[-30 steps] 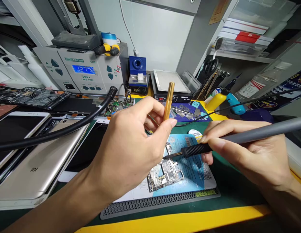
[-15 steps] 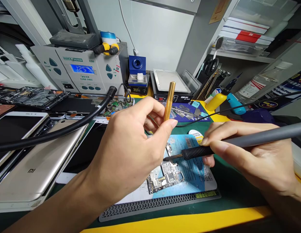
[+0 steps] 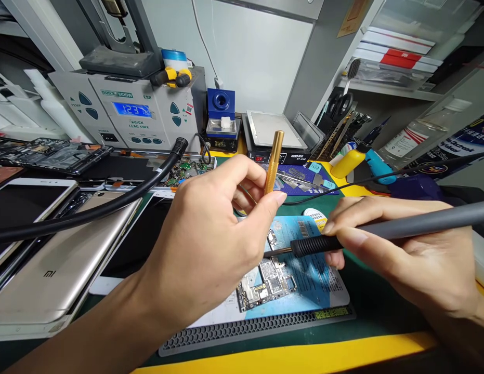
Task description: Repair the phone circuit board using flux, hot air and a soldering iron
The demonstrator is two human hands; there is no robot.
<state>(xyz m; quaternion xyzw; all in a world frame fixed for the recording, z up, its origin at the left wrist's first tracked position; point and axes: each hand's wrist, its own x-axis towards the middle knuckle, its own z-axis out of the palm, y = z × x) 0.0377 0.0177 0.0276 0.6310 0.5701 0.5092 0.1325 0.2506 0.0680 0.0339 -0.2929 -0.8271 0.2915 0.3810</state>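
Observation:
My left hand (image 3: 214, 228) is closed around a brass-coloured tool with a knurled handle (image 3: 273, 166), held upright above the work; its lower end is hidden behind my fingers. In my right hand (image 3: 405, 249) lies a soldering iron (image 3: 315, 245) with a black ribbed grip and a grey handle. Its metal shaft points left over a phone circuit board (image 3: 271, 280), and the tip disappears behind my left hand, so I cannot tell whether it touches. The board rests on a blue-and-white card (image 3: 312, 291) on top of a grey honeycomb-edged mat (image 3: 226, 337).
A hot air station (image 3: 125, 111) with a lit display stands at the back left, its black hose (image 3: 120, 208) crossing over several phones (image 3: 50, 265). Behind the board are a soldering station (image 3: 222, 141) and a hot plate (image 3: 276, 130). The iron's cable (image 3: 366, 179) runs to the right.
Both hands and their tools stay almost in place, with the iron shifted very slightly left. The number on the hot air station's display has dropped a little.

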